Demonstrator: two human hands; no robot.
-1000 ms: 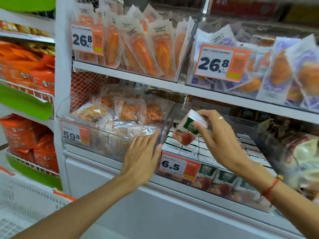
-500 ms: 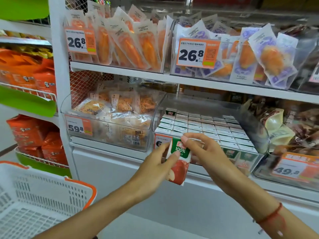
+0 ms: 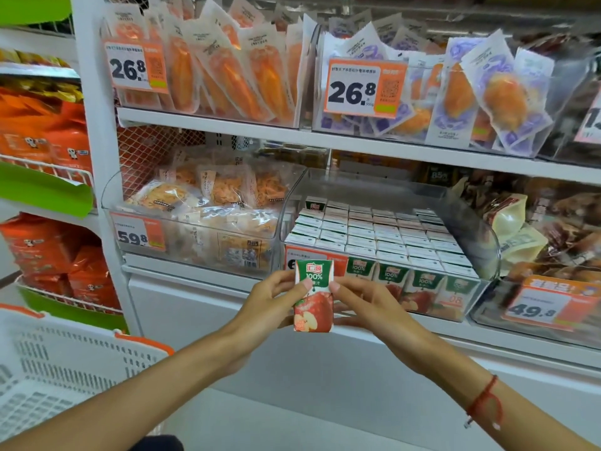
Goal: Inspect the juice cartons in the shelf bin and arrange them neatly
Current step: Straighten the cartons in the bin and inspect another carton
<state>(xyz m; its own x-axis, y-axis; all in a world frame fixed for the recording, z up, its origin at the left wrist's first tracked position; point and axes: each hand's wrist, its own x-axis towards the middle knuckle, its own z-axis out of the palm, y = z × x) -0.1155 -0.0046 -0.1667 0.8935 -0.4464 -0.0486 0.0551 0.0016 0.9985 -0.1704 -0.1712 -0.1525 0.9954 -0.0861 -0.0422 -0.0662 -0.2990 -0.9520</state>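
A small apple juice carton [image 3: 313, 305], green on top with a red apple below, stands upright in front of the shelf, held between both hands. My left hand [image 3: 271, 302] grips its left side and my right hand [image 3: 364, 304] grips its right side, thumbs on the front. Behind it, a clear plastic shelf bin [image 3: 468, 219] holds several rows of the same juice cartons [image 3: 383, 237], packed upright with white tops showing. The front row shows green labels through the bin wall.
A clear bin of noodle packets [image 3: 201, 219] sits left of the juice bin, with snack bags [image 3: 517, 229] to its right. Orange pouches [image 3: 227, 66] fill the shelf above. A white shopping basket [image 3: 58, 372] with orange trim stands at lower left.
The carton came out of the bin in my right hand and down in front of the shelf. My left hand left the bin edge and took hold of the carton's left side.
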